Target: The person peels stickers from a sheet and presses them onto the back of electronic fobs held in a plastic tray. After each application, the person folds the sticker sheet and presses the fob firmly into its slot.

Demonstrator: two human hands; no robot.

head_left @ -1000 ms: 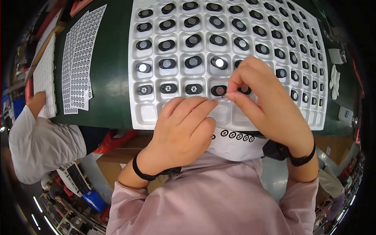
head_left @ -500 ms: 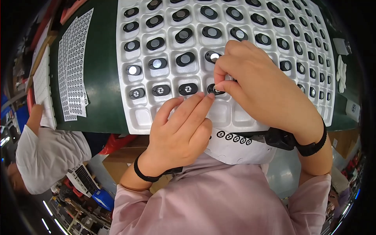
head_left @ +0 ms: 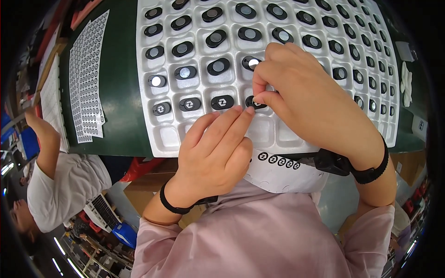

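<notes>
My right hand (head_left: 296,88) is closed, thumb and forefinger pinching at a small round black-and-white sticker (head_left: 257,103) on a black oval casing (head_left: 251,100). The casing lies in a cell of the white moulded tray (head_left: 168,139). From the left, my left hand (head_left: 215,148) rests its stretched fingertips against the near side of this casing. A white sticker sheet (head_left: 289,178) with a row of round stickers comes out from under that hand beyond the tray's near edge; the grip on it is mostly hidden. Stickered casings (head_left: 222,103) sit left of it in the same row.
Farther rows hold many casings with silver discs (head_left: 218,66). More sticker sheets (head_left: 88,78) lie on the dark green table (head_left: 123,69) at left. A white glove (head_left: 406,83) lies at right. Another person in a white shirt (head_left: 69,185) is at lower left.
My hands stay at the same casing, with only slight movement. The view shifts a little. At the left, the other person's forearm has come up and the body has moved slightly.
</notes>
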